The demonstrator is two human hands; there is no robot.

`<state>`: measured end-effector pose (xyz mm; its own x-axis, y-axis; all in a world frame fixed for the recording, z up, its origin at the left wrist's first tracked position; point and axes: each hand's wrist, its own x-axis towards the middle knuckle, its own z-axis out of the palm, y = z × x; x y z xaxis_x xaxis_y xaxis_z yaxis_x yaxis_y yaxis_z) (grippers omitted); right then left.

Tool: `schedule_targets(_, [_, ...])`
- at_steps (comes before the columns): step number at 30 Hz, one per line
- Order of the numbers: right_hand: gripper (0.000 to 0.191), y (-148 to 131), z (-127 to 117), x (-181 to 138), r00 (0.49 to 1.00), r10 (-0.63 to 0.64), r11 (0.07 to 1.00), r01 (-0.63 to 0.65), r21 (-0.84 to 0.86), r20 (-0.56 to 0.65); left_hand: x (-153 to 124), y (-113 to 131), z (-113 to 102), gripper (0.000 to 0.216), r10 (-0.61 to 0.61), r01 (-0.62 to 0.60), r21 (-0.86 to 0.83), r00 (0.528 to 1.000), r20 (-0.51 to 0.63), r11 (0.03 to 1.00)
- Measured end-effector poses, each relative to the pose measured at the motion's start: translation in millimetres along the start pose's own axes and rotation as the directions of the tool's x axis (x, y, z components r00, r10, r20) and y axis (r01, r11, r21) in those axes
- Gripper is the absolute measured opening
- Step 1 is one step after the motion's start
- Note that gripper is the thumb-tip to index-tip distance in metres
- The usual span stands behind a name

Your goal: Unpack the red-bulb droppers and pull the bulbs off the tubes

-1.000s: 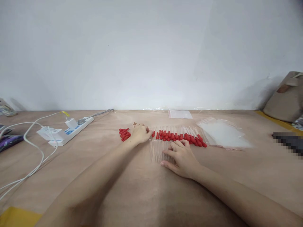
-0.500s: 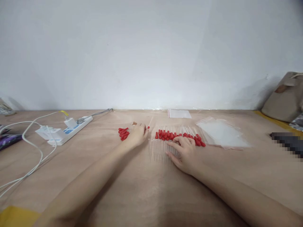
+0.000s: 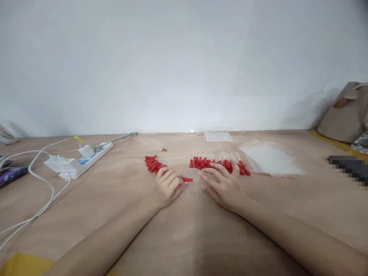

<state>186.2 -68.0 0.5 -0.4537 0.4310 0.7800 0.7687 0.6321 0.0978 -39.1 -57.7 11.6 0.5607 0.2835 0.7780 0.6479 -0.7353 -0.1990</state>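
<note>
My left hand [image 3: 170, 187] is closed, its fingers and thumb pinching a small red rubber bulb [image 3: 188, 179] that points right. A thin clear tube [image 3: 197, 181] appears to run from the bulb's end to my right hand [image 3: 225, 188], whose thumb and index finger curl around it; the exact grip is hard to see. Beneath both sets of fingertips lies a row of clear tubes [image 3: 194, 190]. Behind them is a line of droppers with red bulbs [image 3: 201, 162], partly covered by my right fingers. Beside my left hand is a pile of loose red bulbs [image 3: 152, 164].
Clear plastic bags [image 3: 273, 159] lie at the right, and a small white bag [image 3: 218, 137] is by the wall. A white power strip [image 3: 86, 163] with cables stands at the left. Farther right are a dark blurred object [image 3: 349, 168] and a beige bag [image 3: 342, 115].
My left hand has come nearer and lower, bringing the red bulb level against the clear tubes. My right hand has shifted only slightly, its fingers reaching a little farther left.
</note>
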Motion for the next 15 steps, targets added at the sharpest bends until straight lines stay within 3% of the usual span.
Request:
schedule_targets(5, [0.011,-0.9,6.8,0.2,1.0,0.013,0.999,-0.013,0.035,-0.009,-1.5,-0.1,0.3,0.012,0.008,-0.008,-0.009,1.0,-0.011,1.0])
schedule_targets(8, [0.011,-1.9,7.9,0.4,1.0,0.02,0.998,-0.019,0.06,-0.012,-0.7,2.0,1.4,0.011,-0.007,0.007,0.002,1.0,0.005,1.0])
schedule_targets(12, [0.01,-4.5,5.4,1.7,1.0,0.008,0.997,-0.007,0.078,-0.019,3.0,5.8,3.1,0.028,0.004,-0.003,-0.017,0.998,0.069,1.0])
schedule_targets(15, [0.011,-7.6,3.3,2.8,1.0,-0.007,0.995,0.008,0.097,-0.014,4.5,7.0,4.2,0.019,0.043,-0.039,-0.037,0.994,0.097,0.999])
